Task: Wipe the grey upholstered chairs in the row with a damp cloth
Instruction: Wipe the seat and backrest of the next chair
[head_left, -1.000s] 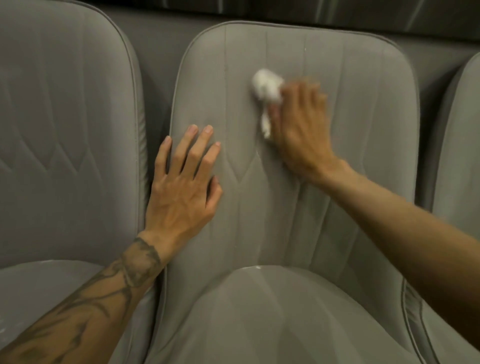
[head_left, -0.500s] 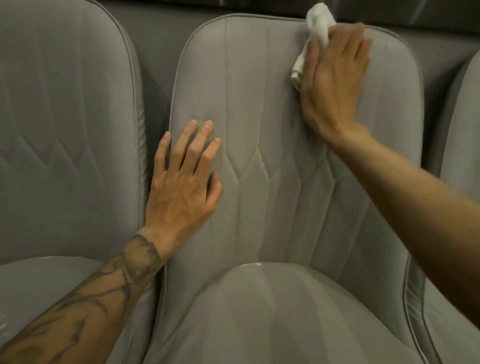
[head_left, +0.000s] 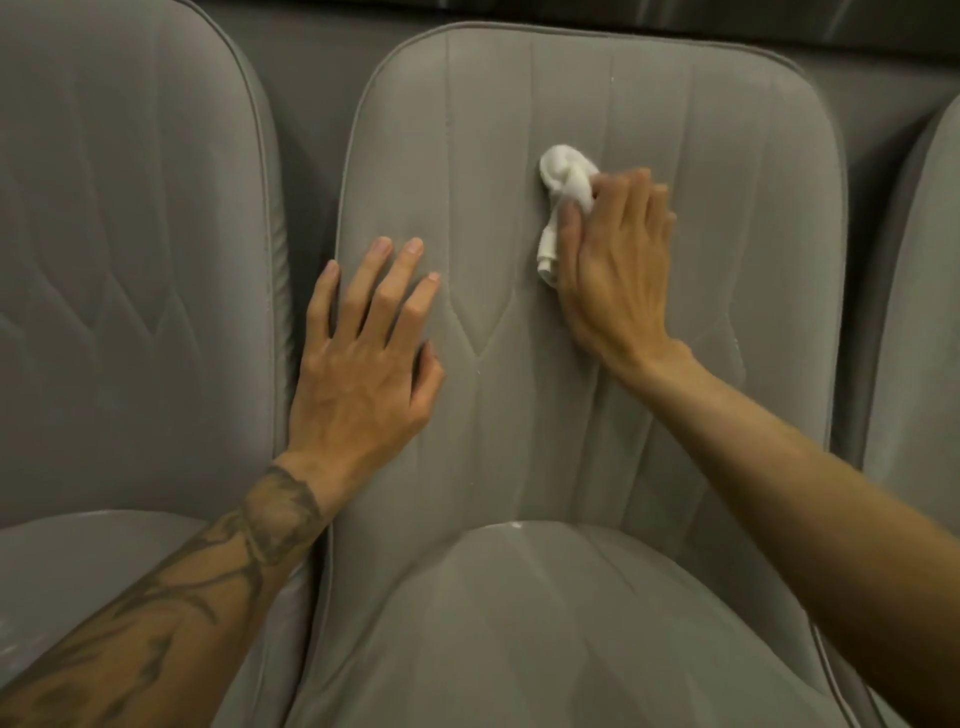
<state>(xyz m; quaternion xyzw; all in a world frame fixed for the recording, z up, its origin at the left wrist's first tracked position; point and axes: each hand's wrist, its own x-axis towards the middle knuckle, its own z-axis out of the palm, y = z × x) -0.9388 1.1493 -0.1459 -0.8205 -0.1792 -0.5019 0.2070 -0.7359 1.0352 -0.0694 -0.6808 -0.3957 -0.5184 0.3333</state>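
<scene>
A person faces the middle grey chair (head_left: 519, 441) in a row of three. The left hand (head_left: 363, 374) lies flat on its backrest close to the left edge, fingers straight and spread, with a tattooed forearm (head_left: 182, 613) running down across the gap to the left chair (head_left: 130, 260). The right hand (head_left: 618, 275) presses a bunched white cloth (head_left: 566, 176) against the upper middle of the same backrest, fingers straight on top of it. The cloth bulges out past the fingertips and thumb side. Stitched seams run down the backrest between the two hands. The seat cushion (head_left: 545, 623) fills the lower middle, and the right chair (head_left: 919, 312) shows only its edge.
</scene>
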